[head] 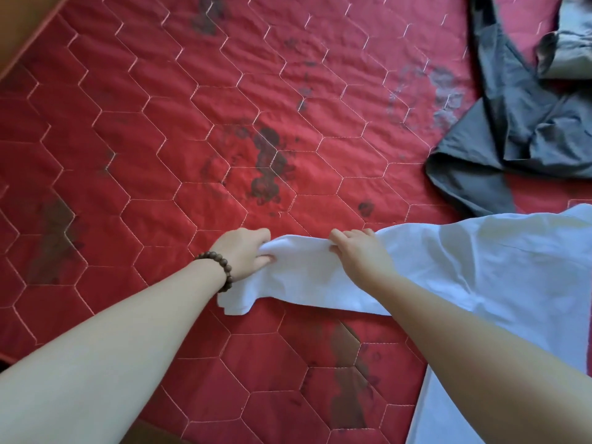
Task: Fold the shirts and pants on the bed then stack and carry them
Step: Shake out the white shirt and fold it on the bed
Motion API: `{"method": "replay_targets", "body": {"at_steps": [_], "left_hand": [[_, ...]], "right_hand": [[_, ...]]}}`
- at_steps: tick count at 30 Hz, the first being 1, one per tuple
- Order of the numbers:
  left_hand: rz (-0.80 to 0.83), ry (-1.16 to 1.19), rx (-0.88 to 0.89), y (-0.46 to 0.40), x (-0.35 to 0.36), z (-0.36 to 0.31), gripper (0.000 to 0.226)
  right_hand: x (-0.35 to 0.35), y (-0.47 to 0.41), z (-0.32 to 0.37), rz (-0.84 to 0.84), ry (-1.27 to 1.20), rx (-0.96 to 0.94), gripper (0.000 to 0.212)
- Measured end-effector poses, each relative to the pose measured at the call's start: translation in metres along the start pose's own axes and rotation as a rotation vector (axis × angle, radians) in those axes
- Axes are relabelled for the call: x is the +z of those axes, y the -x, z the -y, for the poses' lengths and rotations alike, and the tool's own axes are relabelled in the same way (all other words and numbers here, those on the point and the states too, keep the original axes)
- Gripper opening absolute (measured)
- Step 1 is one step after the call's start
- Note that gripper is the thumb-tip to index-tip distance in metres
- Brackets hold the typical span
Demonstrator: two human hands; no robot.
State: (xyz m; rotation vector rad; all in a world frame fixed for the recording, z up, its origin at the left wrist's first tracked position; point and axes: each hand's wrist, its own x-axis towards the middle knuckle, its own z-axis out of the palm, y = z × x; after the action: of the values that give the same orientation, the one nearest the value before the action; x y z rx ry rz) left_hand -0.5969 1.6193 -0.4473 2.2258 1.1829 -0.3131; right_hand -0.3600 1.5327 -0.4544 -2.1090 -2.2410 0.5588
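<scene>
Pinching white shirt (448,270) edge: left hand (245,253), right hand (358,251); shirt cut off right.

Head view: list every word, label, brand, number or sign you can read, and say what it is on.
None: no readable text shows anywhere in this view.
White shirt, gripped by the left hand and right hand: plain, no print or tag visible.
Dark garment: no label visible.
Red quilt: only stitching and dark stains.
Bead bracelet: no markings.
</scene>
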Motion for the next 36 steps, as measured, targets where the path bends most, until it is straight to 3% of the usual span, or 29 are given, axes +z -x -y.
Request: {"method": "replay_targets", "body": {"at_steps": [4, 9, 15, 23, 27, 30, 36], "left_hand": [[-0.118, -0.036, -0.095, -0.002, -0.021, 0.027, 0.033], [0.088, -0.243, -0.23, -0.005, -0.012, 0.044, 0.041], [0.133, -0.216, -0.346, 0.001, -0.004, 0.049, 0.041], [0.134, -0.117, -0.423, 0.029, 0.002, 0.063, 0.069], [0.116, -0.074, -0.372, 0.034, 0.004, 0.071, 0.059], [0.082, -0.108, -0.332, 0.037, 0.01, 0.073, 0.047], [-0.051, 0.328, -0.367, 0.041, 0.014, 0.082, 0.011]], "right_hand": [[-0.007, -0.028, 0.001, -0.042, 0.021, 0.037, 0.015], [0.006, -0.033, -0.01, 0.137, 0.158, 0.192, 0.037], [0.021, -0.014, -0.003, 0.008, 0.171, 0.222, 0.062], [0.039, 0.007, 0.019, -0.063, 0.097, 0.117, 0.059], [0.045, 0.006, 0.036, -0.132, 0.085, 0.022, 0.058], [0.053, 0.006, 0.054, -0.086, 0.091, -0.103, 0.06], [0.077, 0.006, 0.09, 0.057, 0.107, -0.236, 0.069]]}}
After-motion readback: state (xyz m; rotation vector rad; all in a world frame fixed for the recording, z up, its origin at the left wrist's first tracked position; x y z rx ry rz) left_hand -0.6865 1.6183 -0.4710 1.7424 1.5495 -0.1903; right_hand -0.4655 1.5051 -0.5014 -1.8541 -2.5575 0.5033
